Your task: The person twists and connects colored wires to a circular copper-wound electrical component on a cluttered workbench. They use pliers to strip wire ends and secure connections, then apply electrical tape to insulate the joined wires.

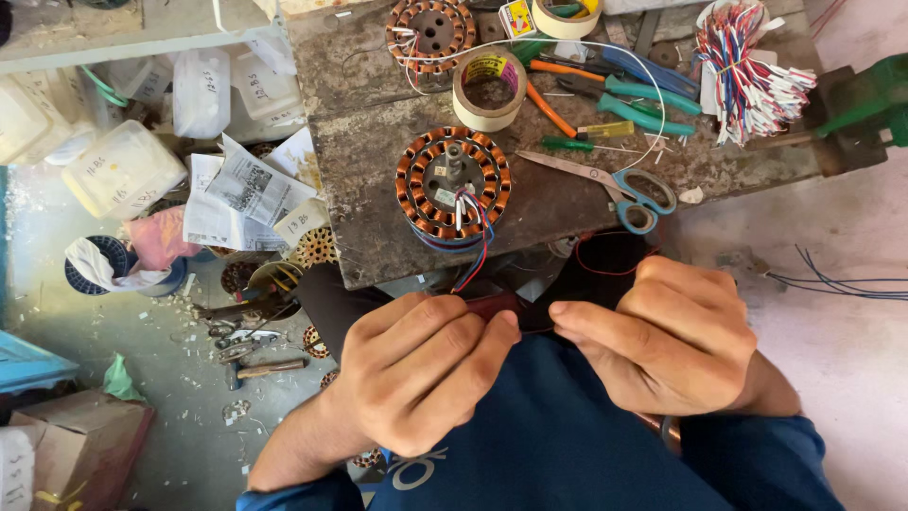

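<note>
A round motor stator (453, 185) with copper windings sits near the front edge of a worn workbench (378, 151). Red, blue and white wires (473, 248) trail from it down over the edge toward my hands. My left hand (416, 369) pinches the wire ends between thumb and fingers. My right hand (667, 336) is curled close beside it, fingertips meeting the left hand's at the same wires. A thin red wire (615, 270) loops above the right hand.
Scissors (619, 189) with blue handles, a masking tape roll (489, 90), pliers and screwdrivers (615, 95), a second stator (431, 33) and a bundle of coloured wires (747, 71) lie on the bench. Papers (246, 189), plastic tubs (123, 170) and tools litter the floor on the left.
</note>
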